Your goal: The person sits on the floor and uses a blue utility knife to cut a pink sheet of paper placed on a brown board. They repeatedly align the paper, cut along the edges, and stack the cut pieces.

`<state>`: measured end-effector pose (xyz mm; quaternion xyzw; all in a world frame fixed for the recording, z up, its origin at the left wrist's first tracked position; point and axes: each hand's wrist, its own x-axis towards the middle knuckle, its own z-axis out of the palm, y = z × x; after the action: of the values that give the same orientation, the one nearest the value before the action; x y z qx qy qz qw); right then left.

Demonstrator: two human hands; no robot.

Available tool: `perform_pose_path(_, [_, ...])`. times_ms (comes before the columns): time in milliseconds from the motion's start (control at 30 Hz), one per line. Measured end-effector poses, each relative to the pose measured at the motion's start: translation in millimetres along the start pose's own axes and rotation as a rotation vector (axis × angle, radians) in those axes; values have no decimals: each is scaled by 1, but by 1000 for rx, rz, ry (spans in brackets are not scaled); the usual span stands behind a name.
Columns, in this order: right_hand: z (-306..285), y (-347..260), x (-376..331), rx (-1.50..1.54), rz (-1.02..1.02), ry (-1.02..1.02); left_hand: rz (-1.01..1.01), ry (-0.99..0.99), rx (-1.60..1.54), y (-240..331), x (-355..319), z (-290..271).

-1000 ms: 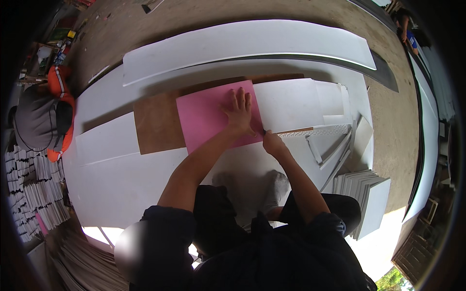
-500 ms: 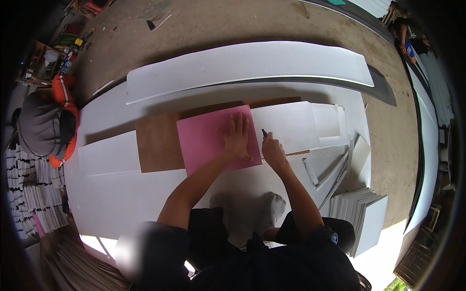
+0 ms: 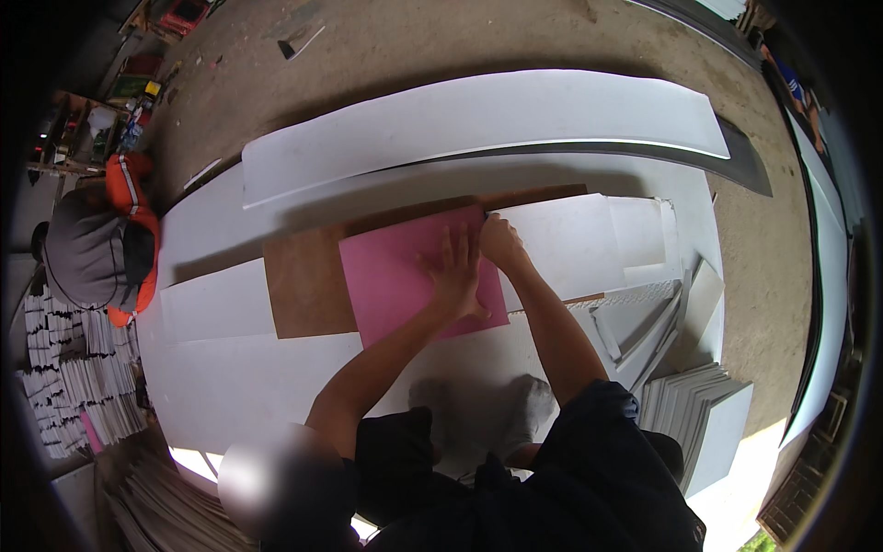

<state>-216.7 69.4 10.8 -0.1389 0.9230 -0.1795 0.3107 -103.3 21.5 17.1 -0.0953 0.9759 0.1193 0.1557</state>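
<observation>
A pink square sheet lies over a brown board and the left end of a white sheet. My left hand presses flat on the pink sheet near its right edge, fingers spread. At that sheet's far right corner, my right hand is closed round a small dark utility knife, now almost wholly covered by the fingers. Whether its blade touches the white sheet cannot be seen.
Beyond the work lies a long white panel over a dark strip. Stacked grey-white boards stand near right, beside loose offcuts. A grey and orange bundle sits at the left. At far right, another person's arm shows.
My right hand has moved away from me, up along the pink sheet's right edge to its far corner, with the utility knife. My left hand stays pressed on the sheet. The view has shifted slightly.
</observation>
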Motion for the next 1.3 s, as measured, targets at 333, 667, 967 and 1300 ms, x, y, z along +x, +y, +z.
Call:
perform_pose_path(333, [22,39,-39,-71,63,-146,-39,-14,119,5,1,4])
perform_pose_path(667, [38,81,-110,-57,50,-208,-62,-41,115,8,0,0])
perform_pose_path(967, [115,167,-213,-118,134,-321,-61,-187,268,17,7,-14])
perform_pose_path(1300, [1,80,-144,51,28,-62,-20,24,28,1,-3,2])
